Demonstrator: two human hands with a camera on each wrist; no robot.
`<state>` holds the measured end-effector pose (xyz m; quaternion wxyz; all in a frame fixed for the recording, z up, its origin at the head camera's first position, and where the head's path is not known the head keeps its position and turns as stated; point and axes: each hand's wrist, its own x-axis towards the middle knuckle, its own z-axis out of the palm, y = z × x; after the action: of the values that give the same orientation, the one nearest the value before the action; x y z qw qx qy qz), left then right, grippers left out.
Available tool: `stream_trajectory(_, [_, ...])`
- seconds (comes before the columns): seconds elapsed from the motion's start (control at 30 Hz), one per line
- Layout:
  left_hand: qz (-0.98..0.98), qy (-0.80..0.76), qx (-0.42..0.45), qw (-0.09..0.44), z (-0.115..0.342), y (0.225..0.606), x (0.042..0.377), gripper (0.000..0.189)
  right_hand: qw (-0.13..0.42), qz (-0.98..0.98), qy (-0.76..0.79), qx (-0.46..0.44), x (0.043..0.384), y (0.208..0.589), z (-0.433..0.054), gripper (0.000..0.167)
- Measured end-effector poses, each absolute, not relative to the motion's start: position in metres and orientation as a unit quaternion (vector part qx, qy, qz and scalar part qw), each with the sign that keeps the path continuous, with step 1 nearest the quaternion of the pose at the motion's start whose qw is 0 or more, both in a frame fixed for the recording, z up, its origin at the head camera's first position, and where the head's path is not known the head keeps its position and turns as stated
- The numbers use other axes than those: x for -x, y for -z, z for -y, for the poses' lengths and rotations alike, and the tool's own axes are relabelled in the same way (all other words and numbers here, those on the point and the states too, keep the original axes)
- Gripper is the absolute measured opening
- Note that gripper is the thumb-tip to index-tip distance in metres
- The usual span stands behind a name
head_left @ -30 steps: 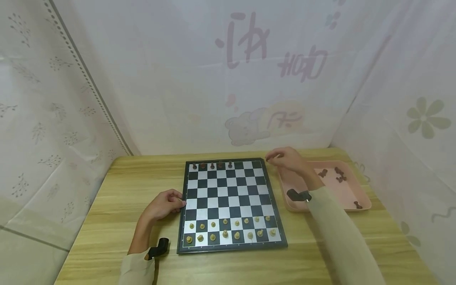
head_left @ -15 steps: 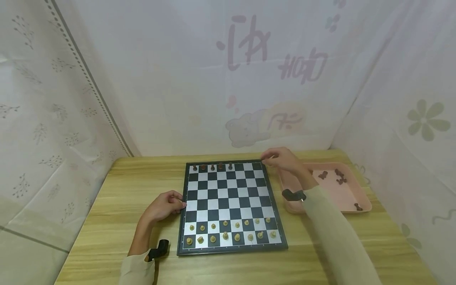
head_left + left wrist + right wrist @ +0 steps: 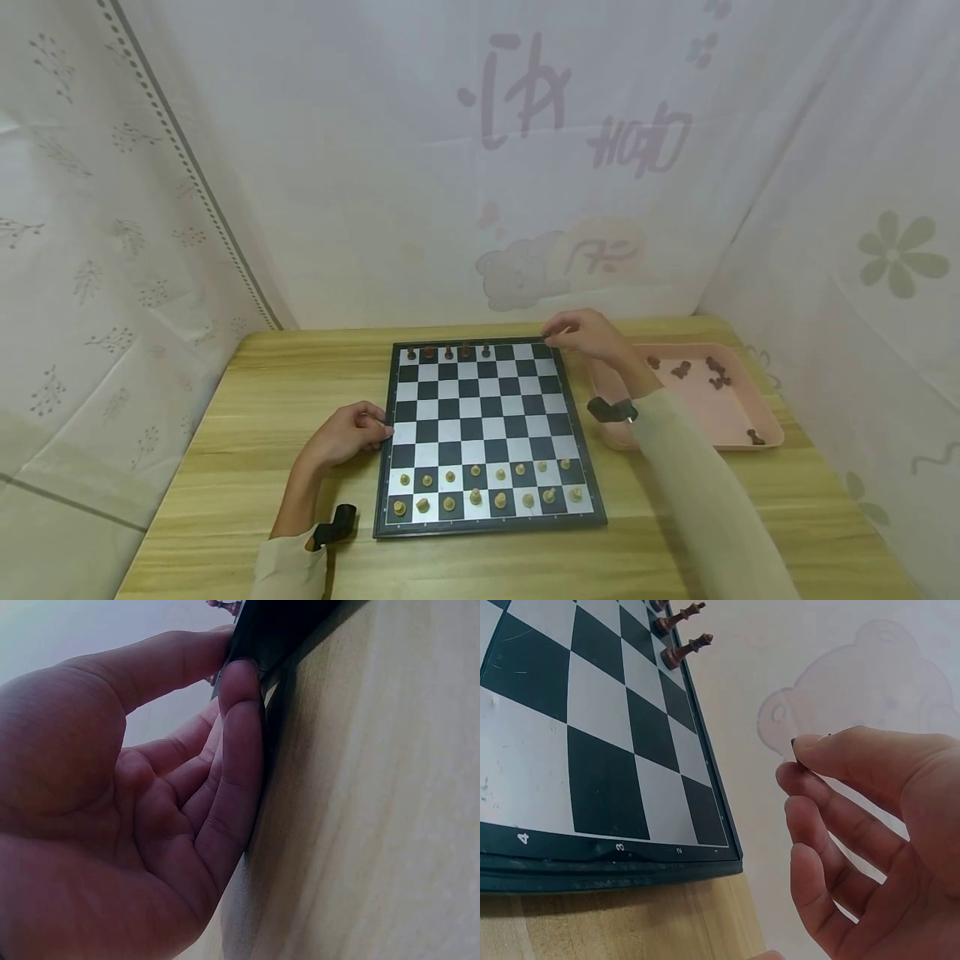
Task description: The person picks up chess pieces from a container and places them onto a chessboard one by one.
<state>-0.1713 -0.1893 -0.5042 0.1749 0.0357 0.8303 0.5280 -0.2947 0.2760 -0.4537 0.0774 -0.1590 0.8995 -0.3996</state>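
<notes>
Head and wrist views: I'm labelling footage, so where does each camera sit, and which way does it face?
Head: worn on the head, facing forward and down over the chessboard and pink tray; left hand, right hand and sleeves show.
Left wrist: worn there, facing the board's edge; of the body, the left hand shows.
Right wrist: worn there, facing the board's corner and the wall; right hand shows, pinching a small dark thing.
Head and right wrist share the dark pieces.

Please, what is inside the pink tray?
Inside the pink tray lie several brown chess pieces. The right arm covers part of its left side; anything beneath cannot be seen.
</notes>
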Motion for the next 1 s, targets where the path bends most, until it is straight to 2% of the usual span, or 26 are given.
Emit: stream_trajectory(1.0, [-0.836,-0.518,-0.024,0.181,0.188,0.504,0.172,0.026,0.099,-0.897,0.408,0.137,0.305,0.461,-0.261,0.019])
